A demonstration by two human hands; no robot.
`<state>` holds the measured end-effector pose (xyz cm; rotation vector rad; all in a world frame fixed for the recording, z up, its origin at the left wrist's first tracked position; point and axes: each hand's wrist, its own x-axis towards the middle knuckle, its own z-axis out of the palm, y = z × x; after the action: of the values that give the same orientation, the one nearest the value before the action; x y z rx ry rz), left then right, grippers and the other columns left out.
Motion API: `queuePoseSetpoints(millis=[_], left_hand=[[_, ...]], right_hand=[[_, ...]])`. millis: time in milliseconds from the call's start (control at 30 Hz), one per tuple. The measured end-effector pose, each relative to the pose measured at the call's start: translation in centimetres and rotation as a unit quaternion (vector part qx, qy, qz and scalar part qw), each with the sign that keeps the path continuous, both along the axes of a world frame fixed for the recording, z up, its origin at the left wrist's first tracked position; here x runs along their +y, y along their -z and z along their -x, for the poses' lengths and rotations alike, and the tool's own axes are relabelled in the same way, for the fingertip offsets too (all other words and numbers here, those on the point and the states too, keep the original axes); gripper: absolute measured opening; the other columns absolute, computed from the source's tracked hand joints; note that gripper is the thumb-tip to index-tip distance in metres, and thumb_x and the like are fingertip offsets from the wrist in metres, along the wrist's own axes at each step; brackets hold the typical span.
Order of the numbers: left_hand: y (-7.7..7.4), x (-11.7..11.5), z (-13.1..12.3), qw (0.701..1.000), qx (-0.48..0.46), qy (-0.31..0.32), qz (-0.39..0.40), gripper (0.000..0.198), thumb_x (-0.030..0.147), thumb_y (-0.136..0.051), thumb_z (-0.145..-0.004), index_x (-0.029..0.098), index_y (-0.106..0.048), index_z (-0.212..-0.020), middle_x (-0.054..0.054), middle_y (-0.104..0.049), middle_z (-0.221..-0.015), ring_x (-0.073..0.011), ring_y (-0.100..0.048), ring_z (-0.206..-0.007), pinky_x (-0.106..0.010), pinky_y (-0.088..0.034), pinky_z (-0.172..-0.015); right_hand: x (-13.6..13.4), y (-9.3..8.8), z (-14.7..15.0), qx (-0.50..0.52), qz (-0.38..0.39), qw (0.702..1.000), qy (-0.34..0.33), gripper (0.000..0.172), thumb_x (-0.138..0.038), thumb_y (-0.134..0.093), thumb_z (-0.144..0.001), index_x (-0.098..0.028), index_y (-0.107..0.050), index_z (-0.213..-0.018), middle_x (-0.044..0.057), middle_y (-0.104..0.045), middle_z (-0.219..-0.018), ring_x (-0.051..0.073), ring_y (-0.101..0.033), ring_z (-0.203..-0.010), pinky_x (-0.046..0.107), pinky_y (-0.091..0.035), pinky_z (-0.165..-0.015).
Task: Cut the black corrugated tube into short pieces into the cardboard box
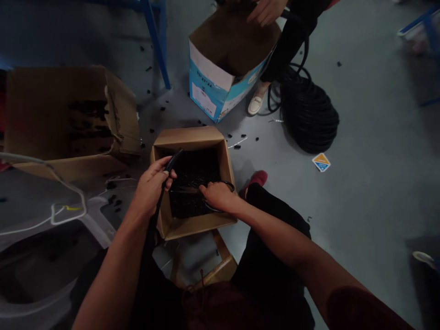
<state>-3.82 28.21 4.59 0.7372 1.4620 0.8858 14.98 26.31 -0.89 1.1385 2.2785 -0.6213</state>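
My left hand point(153, 181) is closed round a black corrugated tube point(176, 158), whose free end sticks up past the fingers over a cardboard box. The rest of the tube runs down along my forearm. Held in my right hand point(217, 195) is a pair of scissors point(187, 189), its black handle loops around the fingers and its blades pointing left towards the tube, apart from it. Below both hands, the open cardboard box point(196, 231) contains many small black pieces point(195, 167), too dark to make out singly.
A blue-and-white carton point(206, 94) stands ahead, with another person's hand point(266, 11) above it. Beside that person's leg lies a coil of black tubing point(309, 112). A large open box point(122, 119) sits at left, near a blue metal leg point(156, 46). Black scraps point(237, 146) litter the floor.
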Motion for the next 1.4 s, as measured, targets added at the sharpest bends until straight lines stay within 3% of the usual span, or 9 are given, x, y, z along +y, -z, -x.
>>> queuePoseSetpoints(millis=[300,667,1033,1267,1400], left_hand=[[0.7,-0.4,0.1,0.999,0.025,0.028,-0.003,0.05,0.022,-0.052,-0.07,0.014,-0.057,-0.119,0.001,-0.057,-0.075,-0.0067,-0.044,-0.053,-0.02,-0.033,-0.048],[0.9,0.0,-0.6,0.999,0.02,0.045,0.014,0.049,0.022,-0.053,-0.07,0.013,-0.057,-0.118,0.001,-0.057,-0.074,-0.0064,-0.043,-0.053,-0.021,-0.031,-0.049],[0.5,0.1,-1.1,0.999,0.005,0.044,0.017,0.048,0.021,-0.053,-0.067,0.013,-0.059,-0.114,0.001,-0.057,-0.072,-0.0069,-0.043,-0.052,-0.022,-0.03,-0.048],[0.5,0.3,-1.2,0.999,-0.009,0.041,0.024,0.047,0.019,-0.054,-0.067,0.012,-0.058,-0.114,0.001,-0.058,-0.071,-0.0057,-0.042,-0.05,-0.021,-0.03,-0.047],[0.4,0.4,-1.1,0.998,-0.046,-0.003,0.033,0.053,0.019,-0.058,-0.068,0.013,-0.053,-0.12,0.002,-0.058,-0.069,-0.0051,-0.043,-0.049,-0.019,-0.031,-0.047]], right_hand=[[-1.6,1.6,-4.4,-0.049,0.025,0.998,0.016,0.03,-0.026,-0.036,-0.095,-0.013,-0.05,-0.118,0.019,-0.065,-0.099,0.027,-0.067,-0.088,0.039,-0.051,-0.072],[-1.8,3.3,-5.7,-0.053,0.036,0.997,0.034,0.032,-0.026,-0.034,-0.095,-0.014,-0.05,-0.12,0.018,-0.065,-0.102,0.028,-0.067,-0.09,0.039,-0.051,-0.073],[0.7,1.3,-2.7,-0.025,0.007,0.999,0.033,0.032,-0.026,-0.034,-0.095,-0.014,-0.05,-0.121,0.019,-0.065,-0.103,0.027,-0.066,-0.091,0.038,-0.051,-0.072],[0.1,1.4,-2.2,-0.013,0.021,1.0,0.01,0.032,-0.029,-0.036,-0.095,-0.014,-0.051,-0.119,0.018,-0.064,-0.101,0.027,-0.066,-0.089,0.037,-0.051,-0.07],[0.9,1.0,-2.3,-0.025,0.012,0.999,0.043,0.033,-0.032,-0.036,-0.095,-0.015,-0.047,-0.121,0.018,-0.062,-0.106,0.027,-0.064,-0.094,0.037,-0.049,-0.075]])
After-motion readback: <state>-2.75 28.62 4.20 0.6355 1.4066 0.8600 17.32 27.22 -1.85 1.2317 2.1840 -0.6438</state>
